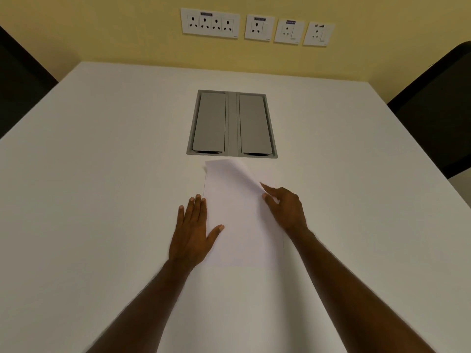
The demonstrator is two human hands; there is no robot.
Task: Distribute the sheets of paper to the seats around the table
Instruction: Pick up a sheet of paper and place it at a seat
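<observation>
From the head camera, the left hand (194, 233) lies flat and palm-down on the white table (102, 174), fingers straight and close together, thumb spread out to the side; its fingertips and thumb press on the left edge of the sheets of paper (237, 225), holding them down rather than gripping anything. The right hand (285, 208) is at the right edge of the sheets, knuckles raised and fingers curled, with thumb and forefinger pinched on the top sheet, whose far right corner is lifted and curls back over the stack. The sheets lie in a portrait stack directly in front of the person, just on the near side of the grey cable hatch (232, 124) set into the table; their far edge comes close to the hatch's rim without touching it. Both forearms reach in from the near table edge, one on each side of the stack. Left and right of the hatch the tabletop is bare out to its side edges. A dark chair (17, 87) stands beyond the table edge left of the hatch, another dark chair (438, 108) beyond the edge right of it. Past the hatch the table ends at a yellow wall carrying a row of white socket plates (257, 26)
</observation>
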